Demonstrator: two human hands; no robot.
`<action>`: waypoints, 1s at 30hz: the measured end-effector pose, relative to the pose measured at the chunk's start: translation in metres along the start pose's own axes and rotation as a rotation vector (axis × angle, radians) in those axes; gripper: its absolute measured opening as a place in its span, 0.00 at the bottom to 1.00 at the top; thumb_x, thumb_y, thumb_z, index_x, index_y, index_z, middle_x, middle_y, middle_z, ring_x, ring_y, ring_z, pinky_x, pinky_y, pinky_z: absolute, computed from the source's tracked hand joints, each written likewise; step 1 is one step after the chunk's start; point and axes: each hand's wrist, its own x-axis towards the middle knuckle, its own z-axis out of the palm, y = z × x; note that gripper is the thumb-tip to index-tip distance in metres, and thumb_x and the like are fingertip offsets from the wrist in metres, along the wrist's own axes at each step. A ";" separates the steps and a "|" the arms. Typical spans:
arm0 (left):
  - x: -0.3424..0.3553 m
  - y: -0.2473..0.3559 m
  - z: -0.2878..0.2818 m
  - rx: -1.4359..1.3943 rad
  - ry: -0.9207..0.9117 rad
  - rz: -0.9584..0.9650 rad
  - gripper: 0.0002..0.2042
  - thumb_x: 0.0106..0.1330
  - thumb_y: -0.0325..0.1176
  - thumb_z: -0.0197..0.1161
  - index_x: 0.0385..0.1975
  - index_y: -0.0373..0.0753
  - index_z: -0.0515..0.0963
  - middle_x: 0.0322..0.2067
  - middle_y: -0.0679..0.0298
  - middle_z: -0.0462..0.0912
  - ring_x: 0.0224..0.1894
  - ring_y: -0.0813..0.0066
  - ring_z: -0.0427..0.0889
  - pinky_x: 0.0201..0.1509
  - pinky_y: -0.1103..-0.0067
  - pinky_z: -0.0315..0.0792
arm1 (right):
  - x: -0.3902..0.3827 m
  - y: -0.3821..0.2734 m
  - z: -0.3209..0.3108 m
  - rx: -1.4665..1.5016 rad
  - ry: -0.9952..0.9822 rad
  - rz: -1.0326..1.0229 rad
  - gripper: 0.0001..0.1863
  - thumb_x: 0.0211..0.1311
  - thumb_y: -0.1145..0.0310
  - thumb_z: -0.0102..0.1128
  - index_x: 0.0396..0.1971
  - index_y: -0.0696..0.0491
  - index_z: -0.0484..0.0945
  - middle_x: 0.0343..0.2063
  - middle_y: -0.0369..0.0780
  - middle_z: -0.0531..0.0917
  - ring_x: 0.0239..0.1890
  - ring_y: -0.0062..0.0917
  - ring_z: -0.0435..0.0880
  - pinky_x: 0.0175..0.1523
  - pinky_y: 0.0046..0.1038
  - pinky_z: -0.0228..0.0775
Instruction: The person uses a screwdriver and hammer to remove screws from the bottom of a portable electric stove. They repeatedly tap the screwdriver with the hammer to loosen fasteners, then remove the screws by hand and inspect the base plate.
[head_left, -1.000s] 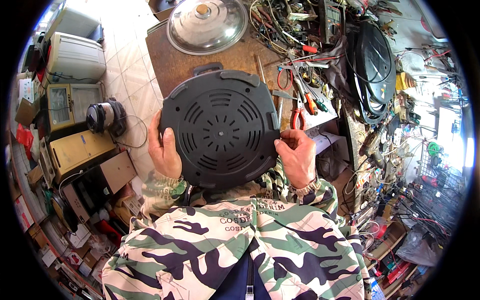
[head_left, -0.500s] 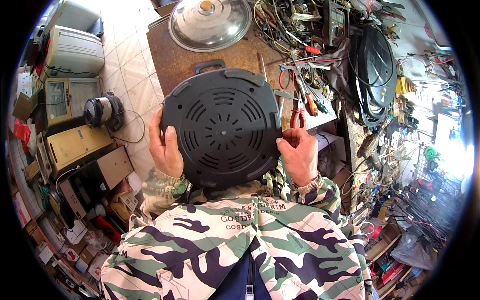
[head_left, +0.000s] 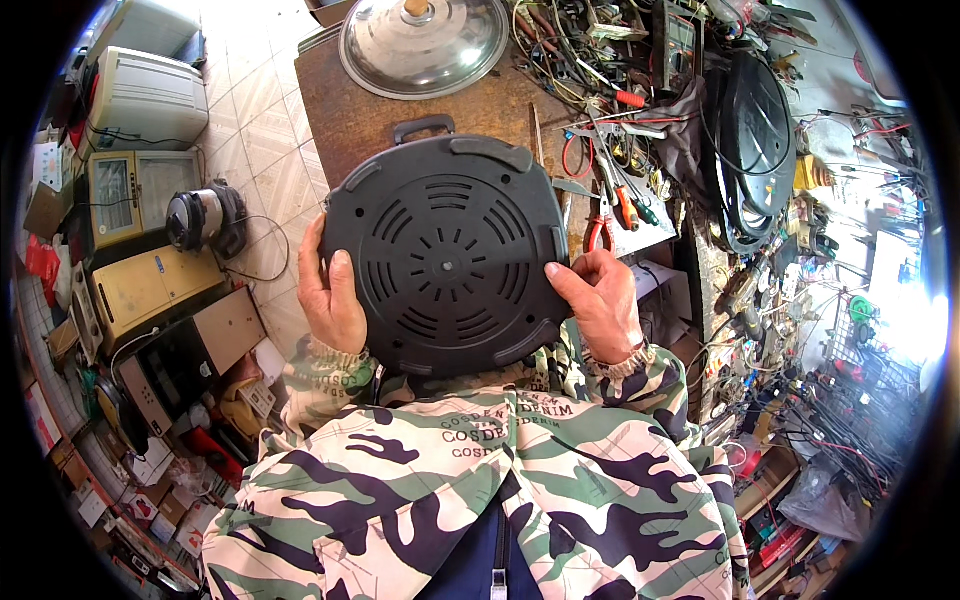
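Note:
A black, rounded appliance [head_left: 448, 225] lies between my hands with its vented underside facing me and a handle at its far edge. My left hand [head_left: 330, 295] grips its left side, thumb on the underside. My right hand [head_left: 600, 305] is closed on the right edge, thumb pressed on the face near the rim. Beyond it, a steel lid with a wooden knob [head_left: 423, 55] rests on the worn wooden bench [head_left: 335, 120]. Red-handled pliers [head_left: 600, 233] and screwdrivers [head_left: 628, 207] lie just past my right hand.
Tangled wires and tools [head_left: 590, 50] crowd the bench's right, beside a large black appliance [head_left: 750, 140]. Boxy appliances [head_left: 150, 290] and a steel pot-like appliance [head_left: 200, 215] stand on the tiled floor [head_left: 250, 120] at left. Cluttered parts and cables [head_left: 830, 420] fill the far right.
The black appliance has shifted very slightly to the right and away from me. My right thumb has slid farther onto its face; my left hand keeps its hold.

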 end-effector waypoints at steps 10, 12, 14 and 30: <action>0.002 0.005 0.005 0.140 -0.005 0.048 0.24 0.78 0.32 0.51 0.70 0.27 0.65 0.66 0.50 0.73 0.67 0.64 0.72 0.73 0.71 0.64 | -0.013 0.001 -0.004 0.103 0.032 -0.099 0.13 0.63 0.70 0.70 0.37 0.67 0.82 0.28 0.42 0.87 0.31 0.19 0.84 0.38 0.25 0.78; 0.003 0.003 0.003 0.237 -0.002 0.064 0.25 0.79 0.39 0.51 0.69 0.29 0.67 0.64 0.50 0.74 0.67 0.62 0.73 0.73 0.69 0.63 | -0.012 0.007 -0.007 0.131 0.008 -0.083 0.15 0.63 0.70 0.70 0.40 0.68 0.83 0.30 0.43 0.88 0.32 0.20 0.85 0.40 0.25 0.78; 0.004 0.004 0.003 0.193 -0.007 0.063 0.24 0.78 0.34 0.51 0.69 0.27 0.66 0.65 0.50 0.73 0.66 0.62 0.73 0.73 0.70 0.63 | -0.011 0.008 -0.005 0.205 0.009 -0.063 0.16 0.63 0.69 0.70 0.40 0.68 0.83 0.30 0.42 0.88 0.32 0.20 0.85 0.40 0.24 0.78; 0.008 -0.006 0.003 0.168 0.010 0.073 0.24 0.78 0.34 0.52 0.68 0.25 0.66 0.65 0.48 0.73 0.67 0.62 0.72 0.73 0.70 0.62 | -0.005 0.013 0.000 0.268 0.012 -0.066 0.17 0.65 0.66 0.68 0.39 0.68 0.84 0.27 0.40 0.86 0.31 0.17 0.82 0.37 0.24 0.75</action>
